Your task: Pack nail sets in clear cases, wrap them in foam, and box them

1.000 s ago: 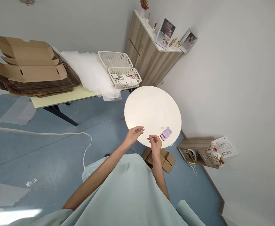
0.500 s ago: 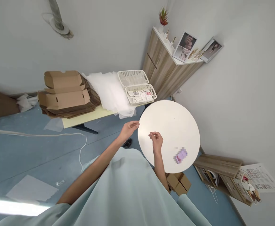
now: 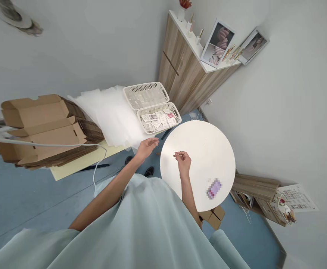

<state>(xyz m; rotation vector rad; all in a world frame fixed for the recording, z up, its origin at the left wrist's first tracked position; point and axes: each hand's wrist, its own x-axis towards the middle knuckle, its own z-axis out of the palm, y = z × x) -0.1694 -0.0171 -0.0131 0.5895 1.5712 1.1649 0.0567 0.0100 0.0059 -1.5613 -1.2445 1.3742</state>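
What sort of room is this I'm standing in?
Probably a small packing or storage room, perhaps connected with nail products: stacked cardboard boxes lie beside thin white sheets on a long table, and a framed picture of hands stands on the wooden cabinet.

Head view, single: worn on the head, facing forward and down; I get left hand [image 3: 146, 148] and right hand [image 3: 183, 161] near, round tabletop [image 3: 205, 160] below, wooden cabinet [image 3: 190, 80] farther off.
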